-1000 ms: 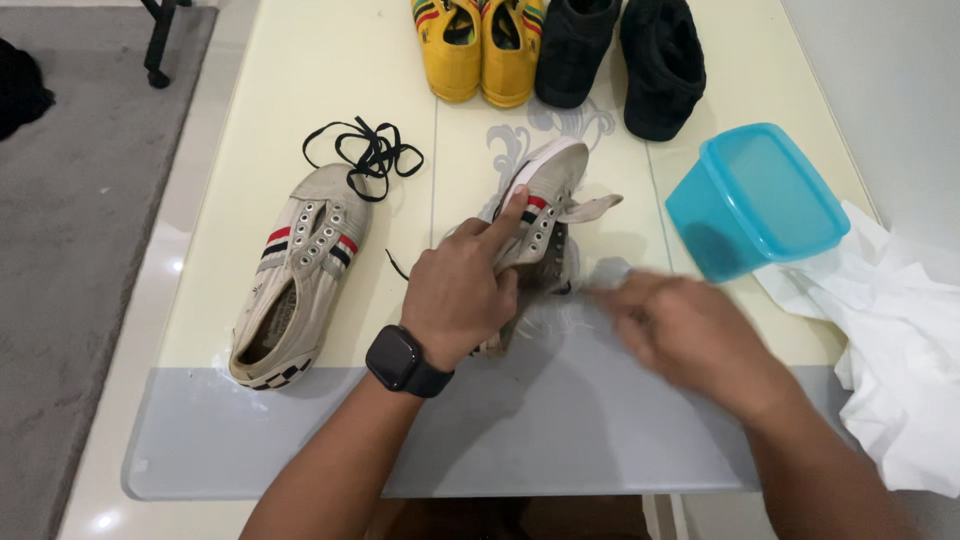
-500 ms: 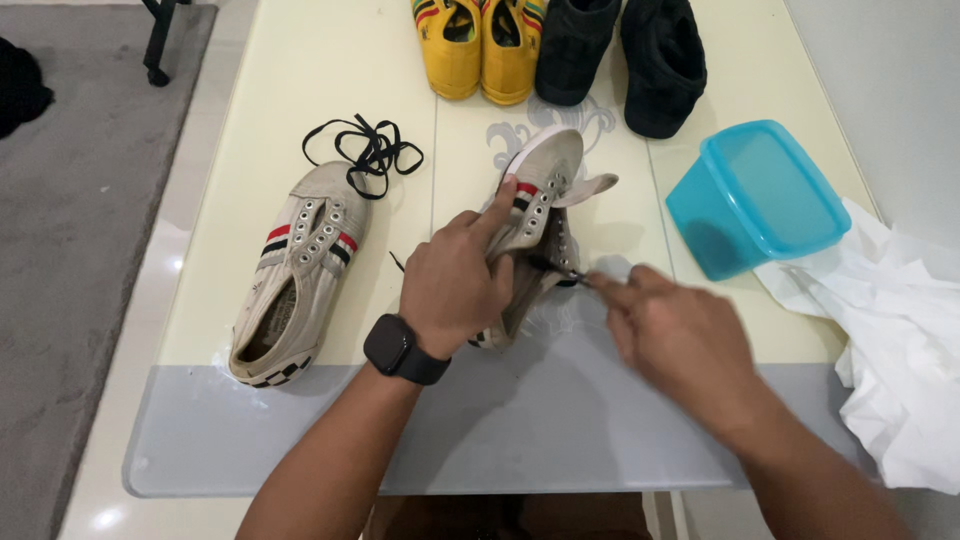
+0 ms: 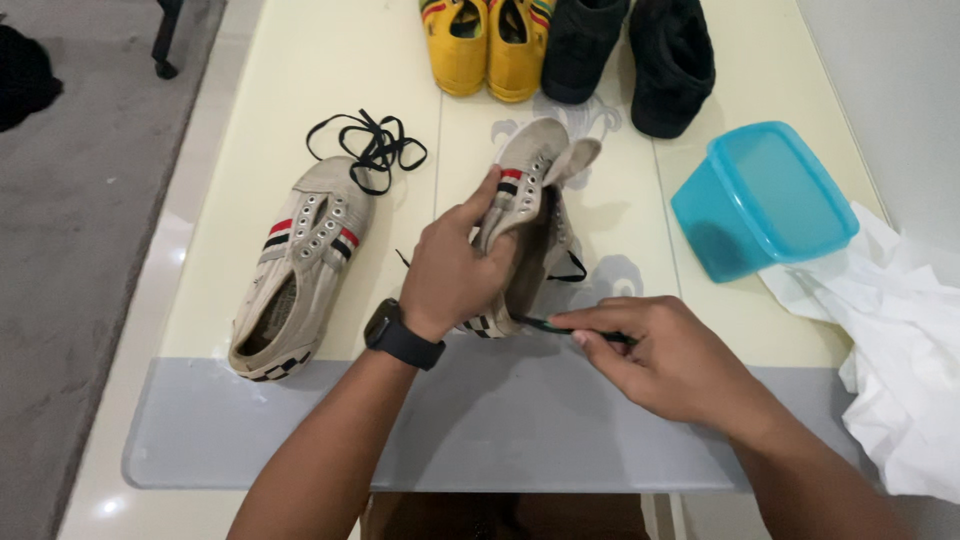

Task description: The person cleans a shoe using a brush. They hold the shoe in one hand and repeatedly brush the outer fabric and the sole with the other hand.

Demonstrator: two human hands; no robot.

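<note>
Sneaker (image 3: 530, 225), soft canvas, we judge light; our left hand (image 3: 450, 275) grips its side, right hand (image 3: 670, 360) at four o'clock pinches the black lace (image 3: 560, 328).

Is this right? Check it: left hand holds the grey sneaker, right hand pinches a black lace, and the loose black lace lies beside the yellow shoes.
Not quite. In the head view the loose black lace lies by the toe of the other grey sneaker, not beside the yellow shoes. The left hand does hold the grey sneaker, and the right hand pinches a black lace.
</note>
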